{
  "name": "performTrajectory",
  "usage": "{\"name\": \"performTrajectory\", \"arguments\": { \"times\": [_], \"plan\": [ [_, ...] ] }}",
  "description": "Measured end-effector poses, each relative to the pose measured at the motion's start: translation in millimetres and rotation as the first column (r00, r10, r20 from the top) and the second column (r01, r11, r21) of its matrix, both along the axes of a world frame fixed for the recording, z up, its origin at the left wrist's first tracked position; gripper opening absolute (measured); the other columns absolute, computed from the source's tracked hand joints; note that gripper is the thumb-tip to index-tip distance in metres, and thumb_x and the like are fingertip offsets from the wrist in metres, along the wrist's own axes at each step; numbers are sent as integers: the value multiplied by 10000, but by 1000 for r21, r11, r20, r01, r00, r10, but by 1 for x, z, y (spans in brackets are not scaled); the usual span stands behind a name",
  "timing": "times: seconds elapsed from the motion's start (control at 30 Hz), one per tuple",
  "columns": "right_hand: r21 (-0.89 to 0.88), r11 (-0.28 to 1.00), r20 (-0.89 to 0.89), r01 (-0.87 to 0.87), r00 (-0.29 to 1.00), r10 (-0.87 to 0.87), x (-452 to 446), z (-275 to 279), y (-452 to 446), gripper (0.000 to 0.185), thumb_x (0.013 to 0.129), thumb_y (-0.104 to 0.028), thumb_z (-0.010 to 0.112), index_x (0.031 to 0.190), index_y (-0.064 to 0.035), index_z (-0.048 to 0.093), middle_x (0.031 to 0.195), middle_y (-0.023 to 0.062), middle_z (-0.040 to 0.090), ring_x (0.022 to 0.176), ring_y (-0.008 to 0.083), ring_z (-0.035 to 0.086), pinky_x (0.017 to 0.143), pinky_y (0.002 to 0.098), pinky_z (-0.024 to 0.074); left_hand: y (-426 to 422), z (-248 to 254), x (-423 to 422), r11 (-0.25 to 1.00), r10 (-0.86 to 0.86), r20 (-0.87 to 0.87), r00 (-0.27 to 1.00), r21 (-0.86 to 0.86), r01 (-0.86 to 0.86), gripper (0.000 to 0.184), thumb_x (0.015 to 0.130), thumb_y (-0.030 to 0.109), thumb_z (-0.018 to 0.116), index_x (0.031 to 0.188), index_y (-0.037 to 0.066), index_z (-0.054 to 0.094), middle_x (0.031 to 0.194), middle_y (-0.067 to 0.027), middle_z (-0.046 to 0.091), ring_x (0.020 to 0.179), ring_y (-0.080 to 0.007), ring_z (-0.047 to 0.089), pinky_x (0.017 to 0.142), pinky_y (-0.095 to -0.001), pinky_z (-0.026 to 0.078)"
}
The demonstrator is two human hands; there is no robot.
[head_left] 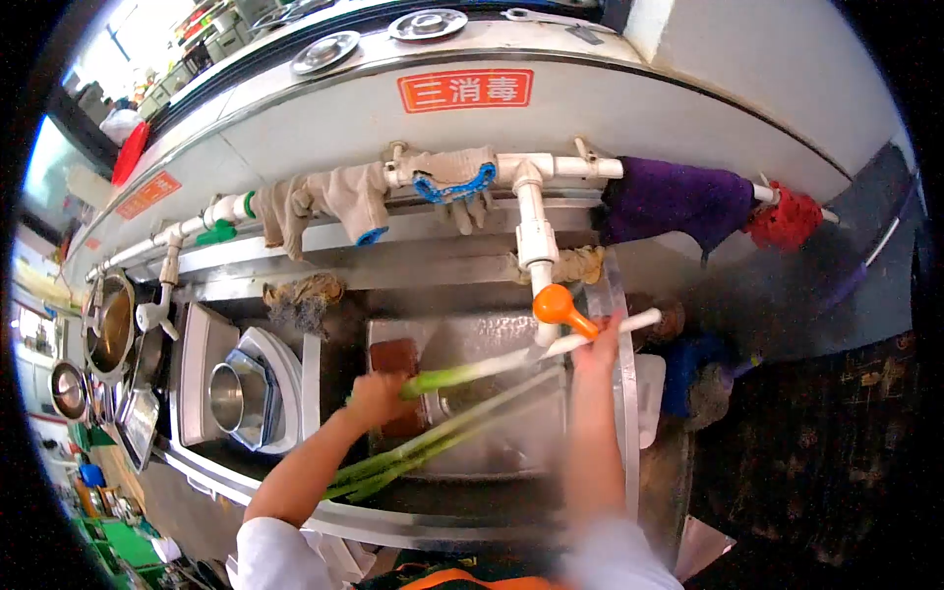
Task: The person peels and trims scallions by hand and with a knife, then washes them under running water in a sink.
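Note:
My left hand (382,400) is closed around the green part of a long green onion (482,368), above the sink (511,447). My right hand (597,349), smeared by motion, is closed on the white part of that stalk, and its root end sticks out to the right. Those fingers are right beside the orange tap handle (562,309); whether they touch it I cannot tell. Below, more long green onion leaves (413,454) slant across the sink toward its front left edge. The white tap pipe (533,221) comes down just above the stalk.
Work gloves (349,202), a purple cloth (678,202) and a red cloth (787,216) hang on the white pipe along the wall. Left of the sink, a basin holds a steel pot (236,398). A reddish-brown block (395,359) is in the sink. Metal lids (428,25) lie on the ledge.

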State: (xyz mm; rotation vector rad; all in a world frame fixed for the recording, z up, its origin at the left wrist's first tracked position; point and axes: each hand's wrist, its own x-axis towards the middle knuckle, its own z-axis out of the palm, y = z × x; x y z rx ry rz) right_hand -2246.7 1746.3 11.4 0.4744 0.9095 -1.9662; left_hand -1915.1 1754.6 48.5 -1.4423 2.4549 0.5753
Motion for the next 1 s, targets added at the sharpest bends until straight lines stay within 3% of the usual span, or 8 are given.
{"name": "performTrajectory", "arguments": {
  "times": [0.07, 0.2, 0.37, 0.43, 0.57, 0.63, 0.77, 1.0],
  "plan": [
    [-186, 982, -21, 24, 999, -29, -30, -5, 9, 359, 778, -440, 512, 650, -146, 353, 470, -47, 299, 365, 52, 265, 322, 192, 259, -16, 10, 3, 995, -90, 112, 990, -28, 94, 464, 661, 531, 564, 757, 77, 559, 613, -99, 573, 546, -283, 571, 545, -380, 474],
    [-432, 901, -151, -49, 988, -19, -74, 42, 32, 394, 791, -444, 482, 569, -137, 373, 457, -43, 300, 353, 54, 257, 312, 177, 226, -36, -6, 16, 711, 138, -125, 982, 703, -11, 387, 603, 489, 640, 625, 103, 619, 542, -62, 577, 577, -199, 581, 558, -316, 451],
    [-543, 839, -193, -35, 978, -84, -105, 69, 46, 398, 821, -417, 450, 569, -118, 372, 462, -38, 260, 356, 59, 215, 310, 189, 203, -39, -5, -34, 928, 83, 25, 996, 363, -87, 474, 551, 437, 703, 809, 50, 617, 784, -140, 602, 778, -241, 575, 669, -357, 437],
    [-536, 844, -228, -35, 968, -104, -111, 75, 49, 375, 813, -408, 467, 592, -120, 373, 468, -36, 261, 365, 55, 215, 312, 186, 191, -32, -6, -44, 968, 94, -178, 980, -215, -132, 705, 546, 465, 699, 1071, 46, 486, 1078, -145, 506, 1002, -302, 470, 800, -450, 385],
    [-397, 916, -249, -56, 967, -49, -85, 88, 41, 359, 806, -402, 480, 606, -125, 372, 467, -42, 265, 375, 49, 223, 318, 175, 190, -30, -19, -104, 897, -376, -415, 828, -388, 213, 739, 651, 432, 630, 1213, 84, 298, 1063, -166, 502, 981, -354, 471, 798, -488, 379],
    [-312, 946, -321, -84, 947, -21, -60, 82, 34, 336, 799, -407, 492, 619, -144, 384, 460, -63, 260, 374, 42, 240, 332, 167, 222, -10, -8, -148, 982, -144, -637, 757, 0, 187, 591, 685, 366, 607, 1142, 94, 349, 902, -185, 555, 807, -381, 537, 704, -489, 425],
    [66, 996, -319, -56, 945, 74, 39, 56, 19, 201, 822, -283, 514, 858, -94, 455, 578, -14, 383, 475, 92, 386, 433, 231, 369, 1, 12, -198, 989, -26, -587, 809, 102, 106, 440, 703, 315, 589, 1043, 95, 417, 771, -186, 565, 676, -389, 548, 631, -472, 447],
    [-175, 941, -93, -291, 956, 278, 23, 9, 14, 246, 841, -319, 466, 779, -89, 408, 545, -17, 353, 404, 73, 317, 363, 207, 309, -2, -10, -120, 919, 74, -489, 869, 373, 132, 367, 724, 215, 555, 1053, 94, 446, 825, -185, 570, 756, -356, 559, 687, -417, 453]
  ]
}}
